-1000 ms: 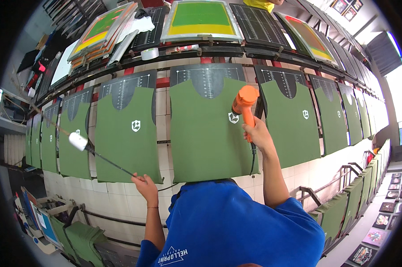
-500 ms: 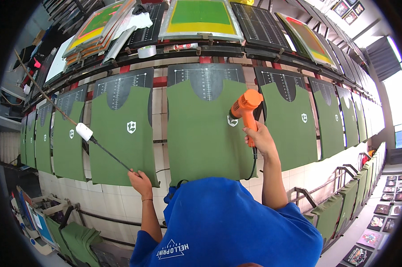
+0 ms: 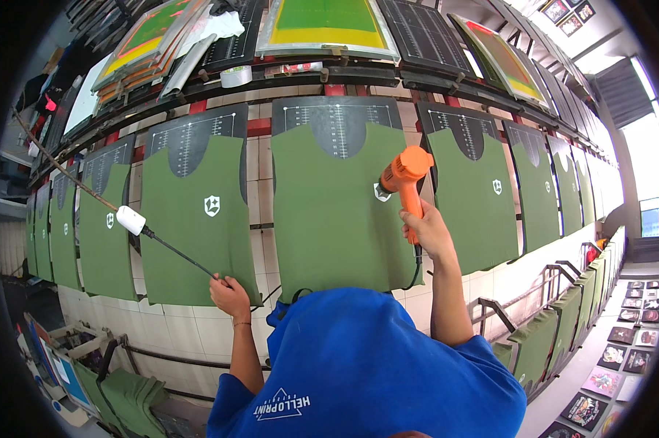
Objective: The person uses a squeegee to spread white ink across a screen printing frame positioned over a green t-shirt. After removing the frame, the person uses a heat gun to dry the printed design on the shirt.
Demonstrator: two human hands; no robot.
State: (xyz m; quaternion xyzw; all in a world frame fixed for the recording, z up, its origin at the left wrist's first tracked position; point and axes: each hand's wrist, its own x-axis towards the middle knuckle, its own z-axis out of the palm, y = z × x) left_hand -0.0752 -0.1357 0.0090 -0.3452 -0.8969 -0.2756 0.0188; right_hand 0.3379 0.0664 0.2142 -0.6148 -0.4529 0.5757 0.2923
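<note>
My right hand (image 3: 426,230) grips the handle of an orange heat gun (image 3: 410,175). The gun's dark nozzle points at a small white shield print (image 3: 381,192) on a green shirt piece (image 3: 326,226), partly covering it. This fabric lies flat on a dark printing board (image 3: 293,117) with white ruler marks. Lower left, my left hand (image 3: 230,296) is closed around a black power cord (image 3: 183,252). That cord runs up to a white plug connector (image 3: 131,219), joined to a brown cable (image 3: 66,171) stretching to the far left. Beneath the cord lies another green piece (image 3: 190,241) with the same print.
More boards with green pieces (image 3: 475,212) extend in a row to both sides. Beyond them, screen frames (image 3: 328,33) and a tape roll (image 3: 236,76) sit on a rack. Black metal rails (image 3: 499,312) and hanging green pieces (image 3: 537,350) stand behind on the right.
The view has shifted slightly, so the boards sit a little left and higher. Both hands keep their grip, and the heat gun stays over the same print.
</note>
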